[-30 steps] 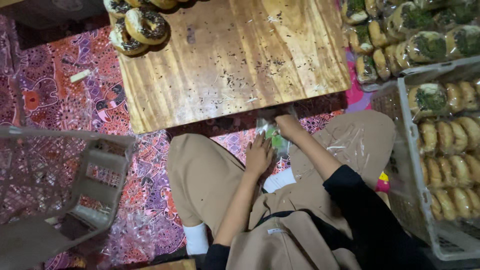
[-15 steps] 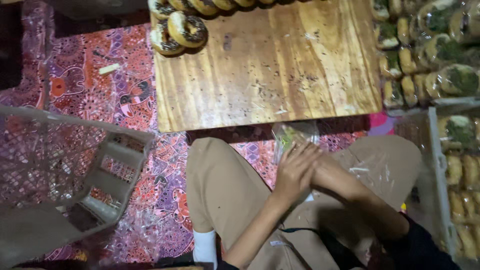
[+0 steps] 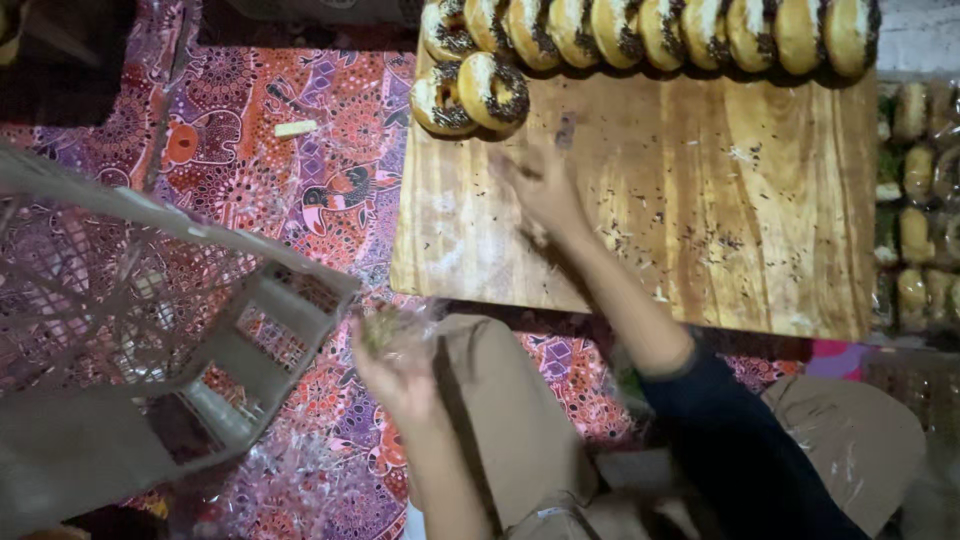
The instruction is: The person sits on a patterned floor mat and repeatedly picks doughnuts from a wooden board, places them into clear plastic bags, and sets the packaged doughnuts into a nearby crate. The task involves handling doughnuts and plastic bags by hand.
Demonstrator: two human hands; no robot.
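Half a second ago both your hands were together over your lap on the clear wrapper; now they have parted. Left of the wooden board (image 3: pixel 700 200), the grey plastic crate (image 3: pixel 150 330) lies tilted on the patterned cloth (image 3: pixel 300 190), and your left hand (image 3: pixel 395 365) sits just off the crate's corner, below the board's near left corner, fingers closed around a clear plastic bag (image 3: pixel 395 325) with something greenish inside. Your right hand (image 3: pixel 540 185) has gone up onto the board, fingers loosely spread and blurred, so you cannot tell how far they are apart; it holds nothing and reaches toward the two chocolate-sprinkled doughnuts (image 3: pixel 470 92) lying at the board's far left corner. A row of doughnuts (image 3: pixel 650 30) runs along the board's far edge. Right of the board, wrapped pastries (image 3: pixel 915 180) in clear packets, tan with green tops, stand stacked in rows.
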